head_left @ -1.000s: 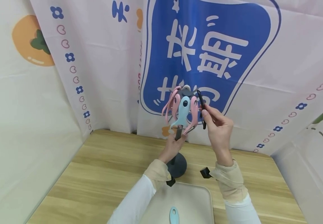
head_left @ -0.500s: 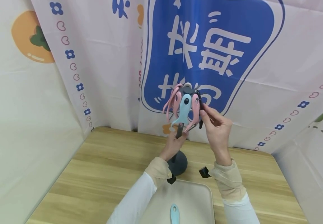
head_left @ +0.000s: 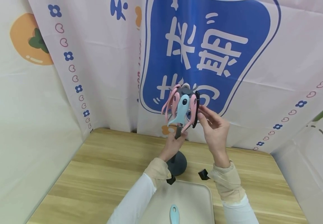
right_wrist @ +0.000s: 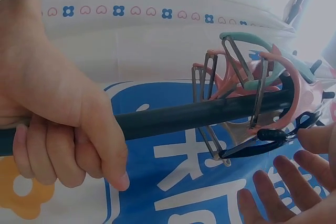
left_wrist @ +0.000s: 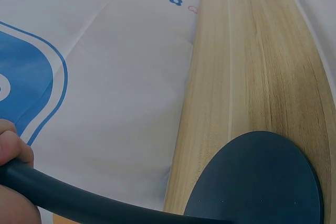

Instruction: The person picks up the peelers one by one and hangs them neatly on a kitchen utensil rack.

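My left hand [head_left: 174, 146] grips the dark pole of a utensil stand [head_left: 179, 132], whose round base [left_wrist: 257, 182] rests on the table. In the right wrist view the left hand's fingers are curled round the pole. Several peelers hang from the stand's top hooks, among them a light blue peeler [head_left: 182, 109] and a pink peeler [head_left: 193, 107]. A black peeler [head_left: 196, 110] hangs at the right side, beside the pink one. My right hand [head_left: 217, 130] is right next to the black peeler, its fingers spread in the right wrist view with a fingertip close to the hook.
A beige tray [head_left: 198, 199] lies on the wooden table [head_left: 94, 180] in front of the stand. In it a light blue handle [head_left: 174, 214] shows, cut off by the frame's lower edge. A printed cloth [head_left: 116, 77] hangs close behind the stand.
The black peeler has moved left from beside the stand's head onto its right side, against the pink peeler. My right hand followed and its fingers have loosened; the left keeps its grip.
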### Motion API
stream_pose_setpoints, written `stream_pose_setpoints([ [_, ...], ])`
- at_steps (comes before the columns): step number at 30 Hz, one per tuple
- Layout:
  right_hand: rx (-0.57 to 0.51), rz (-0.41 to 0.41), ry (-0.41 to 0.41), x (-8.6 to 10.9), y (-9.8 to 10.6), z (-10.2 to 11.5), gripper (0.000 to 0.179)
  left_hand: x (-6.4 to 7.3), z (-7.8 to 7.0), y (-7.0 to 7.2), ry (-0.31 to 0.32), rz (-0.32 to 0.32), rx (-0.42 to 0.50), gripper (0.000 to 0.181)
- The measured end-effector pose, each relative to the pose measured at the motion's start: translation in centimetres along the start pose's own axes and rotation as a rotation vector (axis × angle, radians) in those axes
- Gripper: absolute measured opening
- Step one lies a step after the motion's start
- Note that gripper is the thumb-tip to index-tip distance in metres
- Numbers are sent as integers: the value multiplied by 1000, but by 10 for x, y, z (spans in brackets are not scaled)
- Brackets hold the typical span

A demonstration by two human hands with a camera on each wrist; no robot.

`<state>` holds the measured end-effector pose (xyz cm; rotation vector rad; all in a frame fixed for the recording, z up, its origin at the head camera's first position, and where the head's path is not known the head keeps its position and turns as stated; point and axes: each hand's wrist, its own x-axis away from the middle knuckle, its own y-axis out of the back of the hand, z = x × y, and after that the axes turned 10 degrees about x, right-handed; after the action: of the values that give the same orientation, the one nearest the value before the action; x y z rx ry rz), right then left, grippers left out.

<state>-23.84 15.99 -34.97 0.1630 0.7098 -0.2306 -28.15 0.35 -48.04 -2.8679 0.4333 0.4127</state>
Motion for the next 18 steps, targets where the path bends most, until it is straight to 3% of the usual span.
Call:
stream_pose_setpoints([
  [10,9,1,-15,11,7,-4,28,1,-3,0,17,1,-2,58],
  [18,25,58,17,41,14,-1,20,-1,-2,0,17,11,4,56],
])
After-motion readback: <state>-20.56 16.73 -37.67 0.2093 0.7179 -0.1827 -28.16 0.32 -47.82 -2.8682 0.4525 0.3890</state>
